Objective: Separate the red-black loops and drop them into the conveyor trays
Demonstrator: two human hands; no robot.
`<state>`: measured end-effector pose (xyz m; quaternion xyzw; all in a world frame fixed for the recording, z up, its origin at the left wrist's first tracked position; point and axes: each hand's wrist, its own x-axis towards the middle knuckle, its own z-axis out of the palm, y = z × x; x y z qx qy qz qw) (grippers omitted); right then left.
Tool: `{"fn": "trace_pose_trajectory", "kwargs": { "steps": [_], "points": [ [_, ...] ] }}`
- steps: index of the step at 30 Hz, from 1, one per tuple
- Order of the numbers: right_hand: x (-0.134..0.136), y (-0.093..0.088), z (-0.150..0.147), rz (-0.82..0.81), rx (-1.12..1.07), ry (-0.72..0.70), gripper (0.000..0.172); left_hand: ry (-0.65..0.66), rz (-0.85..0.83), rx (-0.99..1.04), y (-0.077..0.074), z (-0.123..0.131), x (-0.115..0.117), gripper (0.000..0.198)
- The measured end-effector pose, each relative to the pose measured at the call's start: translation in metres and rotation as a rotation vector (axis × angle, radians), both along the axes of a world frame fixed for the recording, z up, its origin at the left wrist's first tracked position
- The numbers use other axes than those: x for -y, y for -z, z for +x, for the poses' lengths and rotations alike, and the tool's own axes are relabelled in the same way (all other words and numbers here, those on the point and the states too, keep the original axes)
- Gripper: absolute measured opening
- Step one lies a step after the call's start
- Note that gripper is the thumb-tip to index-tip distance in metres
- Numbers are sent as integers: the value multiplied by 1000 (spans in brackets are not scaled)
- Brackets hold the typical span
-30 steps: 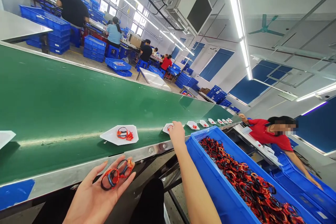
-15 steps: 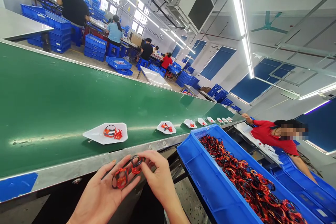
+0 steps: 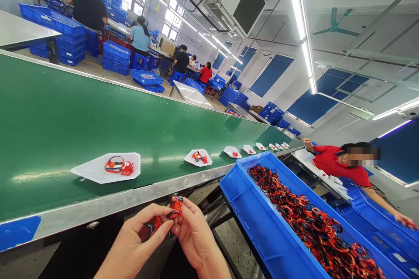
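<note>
Pinching a red-black band [image 3: 176,206] with left hand [image 3: 129,237] and right hand [image 3: 200,239] fingers outside the green belt's [image 3: 163,126] near edge; loosened pinch could drop it.

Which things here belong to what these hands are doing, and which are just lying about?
Seemingly part of it:
red-and-black bands, held in the left hand and right hand
blue bin of similar bands
white trays on the green belt

Seemingly just around:
ceiling fan
stacked blue crates, far left
blue window blinds
</note>
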<state>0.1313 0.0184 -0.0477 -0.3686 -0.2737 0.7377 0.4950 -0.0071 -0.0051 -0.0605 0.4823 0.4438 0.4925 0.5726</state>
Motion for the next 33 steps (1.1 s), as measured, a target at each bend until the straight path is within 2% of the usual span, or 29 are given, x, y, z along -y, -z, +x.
{"fn": "trace_pose_trajectory", "kwargs": {
  "steps": [2, 4, 8, 11, 18, 25, 30, 33],
  "points": [
    [2, 3, -1, -25, 13, -15, 20, 61, -35, 31, -3, 0, -1, 23],
    [5, 5, -2, -15, 54, -21, 22, 91, -183, 194, -7, 0, -1, 25],
    [11, 4, 0, 67, 175, 34, 31, -18, -520, 564, -13, 1, -2, 23],
    [15, 0, 1, 124, 254, 80, 31, -70, -634, 691, -10, -1, -4, 23],
    [22, -4, -4, 204, 333, 55, 34, -71, -697, 749, -4, 0, -6, 15],
    [21, -2, -5, 233, 343, 57, 34, -78, -650, 711, 6, 6, -3, 14],
    [22, -6, -4, 224, 274, 6, 33, -106, -663, 687, 0, 6, -3, 11],
    [9, -15, 3, 264, 288, -11, 31, -115, -669, 692, -6, 4, -4, 19]
  ]
}}
